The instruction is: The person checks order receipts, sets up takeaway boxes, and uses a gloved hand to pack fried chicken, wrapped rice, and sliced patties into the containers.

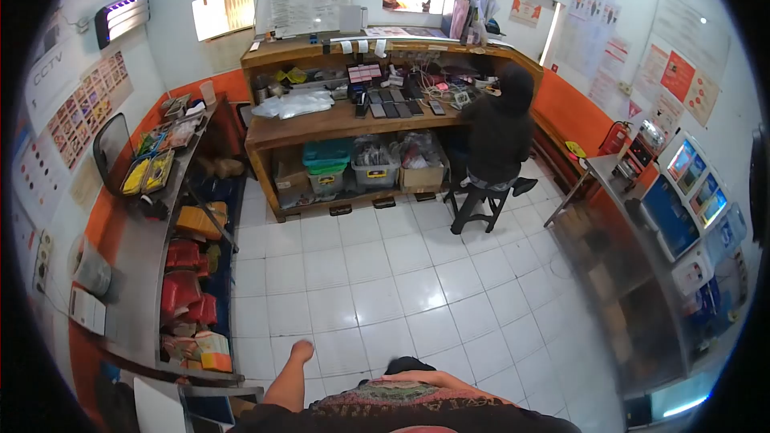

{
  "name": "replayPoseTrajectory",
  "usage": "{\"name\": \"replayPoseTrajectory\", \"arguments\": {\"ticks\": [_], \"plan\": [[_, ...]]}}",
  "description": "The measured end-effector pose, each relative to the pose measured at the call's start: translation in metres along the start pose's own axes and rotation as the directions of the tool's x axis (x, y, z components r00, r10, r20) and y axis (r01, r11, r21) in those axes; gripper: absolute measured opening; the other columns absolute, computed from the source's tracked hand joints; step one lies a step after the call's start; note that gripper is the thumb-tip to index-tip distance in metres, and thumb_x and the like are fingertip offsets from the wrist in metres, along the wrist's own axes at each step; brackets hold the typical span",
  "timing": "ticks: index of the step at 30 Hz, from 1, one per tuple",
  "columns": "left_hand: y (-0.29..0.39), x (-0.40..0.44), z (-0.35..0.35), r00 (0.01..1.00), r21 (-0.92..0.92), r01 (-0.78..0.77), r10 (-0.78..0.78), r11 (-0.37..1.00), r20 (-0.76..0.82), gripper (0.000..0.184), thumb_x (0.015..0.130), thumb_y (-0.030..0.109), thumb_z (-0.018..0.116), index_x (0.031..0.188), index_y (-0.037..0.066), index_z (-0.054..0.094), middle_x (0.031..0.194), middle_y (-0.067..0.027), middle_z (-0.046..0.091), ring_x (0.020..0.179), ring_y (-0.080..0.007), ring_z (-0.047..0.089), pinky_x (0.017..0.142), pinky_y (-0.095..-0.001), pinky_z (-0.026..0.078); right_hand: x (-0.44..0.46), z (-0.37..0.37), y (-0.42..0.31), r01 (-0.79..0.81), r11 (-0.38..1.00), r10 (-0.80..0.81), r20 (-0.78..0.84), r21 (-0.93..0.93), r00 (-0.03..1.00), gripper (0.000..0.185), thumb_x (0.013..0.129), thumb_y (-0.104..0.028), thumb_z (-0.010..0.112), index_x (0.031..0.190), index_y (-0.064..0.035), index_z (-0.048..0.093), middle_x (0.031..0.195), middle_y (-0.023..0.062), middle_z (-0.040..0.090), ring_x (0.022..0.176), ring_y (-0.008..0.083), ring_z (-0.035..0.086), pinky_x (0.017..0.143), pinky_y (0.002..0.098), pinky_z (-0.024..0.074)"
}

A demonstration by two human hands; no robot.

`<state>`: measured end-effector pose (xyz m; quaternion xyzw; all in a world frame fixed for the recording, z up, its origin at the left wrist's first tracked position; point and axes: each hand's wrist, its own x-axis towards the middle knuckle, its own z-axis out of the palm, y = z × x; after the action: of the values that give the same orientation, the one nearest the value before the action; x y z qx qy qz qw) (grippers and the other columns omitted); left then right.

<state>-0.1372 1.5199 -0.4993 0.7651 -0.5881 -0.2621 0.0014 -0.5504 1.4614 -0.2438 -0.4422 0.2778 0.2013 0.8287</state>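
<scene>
My left hand [301, 351] hangs out in front over the tiled floor, its fingers curled closed, with no object showing in it. Across my front, my right hand [407, 377] lies flat against my dark patterned shirt [393, 401], fingers stretched out. Just beyond it shows a dark shoe [409, 365]. Neither hand touches the furniture. The white floor tiles [345, 305] spread between me and the wooden counter.
A wooden counter [305, 135] bears several phones [393, 104] and plastic bags [295, 104]. A person in black [501, 128] sits there on a stool [476, 207]. Metal tables flank both sides; red packages [180, 293] lie under the left table [144, 273]. A fire extinguisher [615, 137] stands right.
</scene>
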Motion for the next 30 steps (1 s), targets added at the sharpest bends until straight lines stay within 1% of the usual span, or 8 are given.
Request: {"name": "replayPoseTrajectory", "arguments": {"ticks": [7,11,13,16,21,23,26,30], "plan": [[0.137,0.227,-0.114,0.997,-0.416,0.077,-0.076,0.906,0.019,0.035,0.082,0.022,0.053,0.111,0.009,0.069,0.110,-0.0181,0.068,0.105,-0.0345,0.063,0.094,-0.0406,0.050,-0.006,-0.210,-0.154,0.254,0.959,-0.274,-0.197,-0.124,0.941,0.051,0.097,-0.044,0.054,0.120,0.0014,0.063,0.116,0.0084,0.065,0.109,0.0152,0.057,0.096,0.0285,0.0436],[0.141,0.328,-0.124,0.979,-0.132,0.121,-0.096,0.984,0.179,0.036,0.082,0.023,0.055,0.112,0.009,0.069,0.113,-0.0151,0.067,0.106,-0.0319,0.064,0.092,-0.0414,0.051,-0.041,-0.323,-0.270,0.153,0.945,-0.247,-0.324,-0.290,0.913,0.052,0.094,-0.045,0.060,0.117,0.0020,0.064,0.109,0.0073,0.066,0.100,0.0155,0.058,0.088,0.0272,0.0454],[0.137,0.359,-0.133,0.769,0.163,-0.325,0.160,0.931,0.619,0.032,0.082,0.022,0.055,0.106,0.008,0.071,0.113,-0.0144,0.067,0.104,-0.0321,0.064,0.091,-0.0428,0.051,-0.056,-0.359,-0.315,0.136,0.950,-0.219,-0.289,-0.282,0.932,0.061,0.093,-0.052,0.057,0.124,0.0006,0.062,0.115,0.0081,0.064,0.105,0.0169,0.057,0.092,0.0289,0.0440],[0.140,0.387,-0.147,0.915,0.042,-0.023,0.004,0.999,0.403,0.024,0.081,0.018,0.060,0.099,0.009,0.073,0.111,-0.0141,0.067,0.099,-0.0314,0.066,0.086,-0.0445,0.053,-0.079,-0.401,-0.376,-0.082,0.923,-0.047,-0.321,-0.375,0.946,0.079,0.091,-0.067,0.047,0.134,-0.0014,0.054,0.130,0.0157,0.058,0.121,0.0240,0.052,0.105,0.0344,0.0384],[0.127,0.468,-0.152,0.786,0.287,-0.289,0.055,0.913,0.616,0.024,0.073,0.018,0.067,0.094,0.008,0.073,0.098,-0.0142,0.070,0.090,-0.0336,0.067,0.076,-0.0465,0.054,-0.079,-0.505,-0.427,-0.120,0.965,0.051,-0.285,-0.232,0.957,0.079,0.091,-0.066,0.049,0.141,-0.0035,0.047,0.136,0.0161,0.053,0.122,0.0237,0.050,0.103,0.0350,0.0391],[0.122,0.525,-0.160,0.731,0.172,-0.539,0.357,0.825,0.582,0.020,0.072,0.020,0.065,0.085,0.007,0.073,0.090,-0.0150,0.071,0.087,-0.0348,0.067,0.074,-0.0466,0.054,-0.072,-0.544,-0.452,-0.112,0.973,0.039,-0.337,-0.201,0.941,0.082,0.091,-0.066,0.049,0.143,-0.0023,0.044,0.141,0.0153,0.048,0.126,0.0240,0.047,0.106,0.0344,0.0363],[0.150,0.624,-0.195,0.913,0.199,-0.388,0.347,0.900,0.213,0.019,0.078,0.020,0.060,0.082,0.004,0.070,0.089,-0.0175,0.069,0.085,-0.0366,0.066,0.073,-0.0492,0.052,-0.054,-0.601,-0.490,-0.033,0.981,-0.029,-0.311,-0.192,0.950,0.084,0.092,-0.066,0.045,0.145,-0.0015,0.039,0.143,0.0154,0.047,0.132,0.0255,0.042,0.110,0.0351,0.0315],[0.245,0.772,-0.339,0.979,-0.547,-0.105,-0.009,0.830,-0.201,0.024,0.089,0.026,0.056,0.093,0.006,0.070,0.091,-0.0190,0.068,0.088,-0.0375,0.065,0.078,-0.0459,0.051,-0.015,-0.685,-0.542,0.017,0.995,-0.048,-0.317,-0.101,0.947,0.084,0.093,-0.066,0.043,0.146,-0.0008,0.038,0.148,0.0159,0.042,0.136,0.0253,0.039,0.113,0.0345,0.0278]]}}
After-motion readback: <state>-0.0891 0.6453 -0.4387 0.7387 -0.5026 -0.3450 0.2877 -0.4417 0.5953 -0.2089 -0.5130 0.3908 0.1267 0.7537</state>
